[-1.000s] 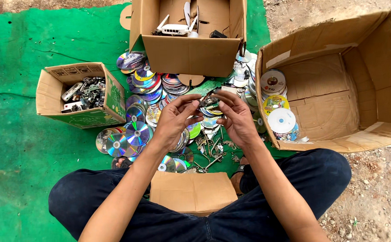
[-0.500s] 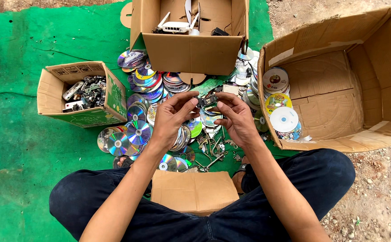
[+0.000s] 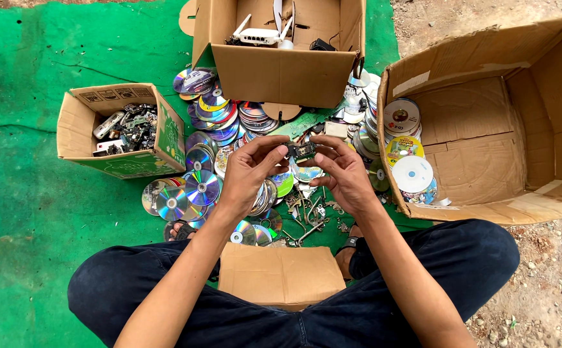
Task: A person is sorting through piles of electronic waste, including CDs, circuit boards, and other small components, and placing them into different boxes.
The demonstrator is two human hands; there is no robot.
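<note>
A small dark electronic part (image 3: 301, 151) is pinched between the fingertips of the left hand (image 3: 250, 169) and right hand (image 3: 344, 175), held above the scattered discs (image 3: 194, 190), and is best gripped by its edges and kept level over the green mat (image 3: 49, 212).

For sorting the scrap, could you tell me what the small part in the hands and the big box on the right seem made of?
The small part, pinched by left hand and right hand, looks like dark plastic with metal bits; too small to be sure. The big box is plain brown cardboard, matte, with creased flaps.
</note>
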